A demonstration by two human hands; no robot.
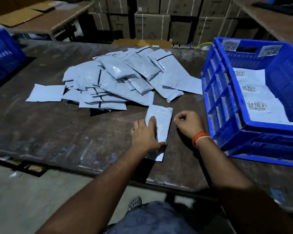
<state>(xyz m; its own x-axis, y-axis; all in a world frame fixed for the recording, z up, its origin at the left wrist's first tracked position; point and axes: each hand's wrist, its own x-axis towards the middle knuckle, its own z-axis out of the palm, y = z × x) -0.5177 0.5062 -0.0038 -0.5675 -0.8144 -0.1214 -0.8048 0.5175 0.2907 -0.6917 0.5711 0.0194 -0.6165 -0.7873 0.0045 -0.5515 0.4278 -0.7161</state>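
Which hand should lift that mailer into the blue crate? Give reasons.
Right, probably: the right hand holds nothing and sits between the mailer and the blue crate; the left hand would have to reach across.

Dim storeroom: worn dark table point(57, 132) at centre, stacked cardboard boxes point(152, 27) at 12 o'clock, grey floor point(24, 200) at 7 o'clock.

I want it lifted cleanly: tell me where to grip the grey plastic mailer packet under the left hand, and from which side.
Probably pinch the bare right long edge of the grey plastic mailer packet, coming from the right hand's side. It lies flat, and the left hand covers its left side.
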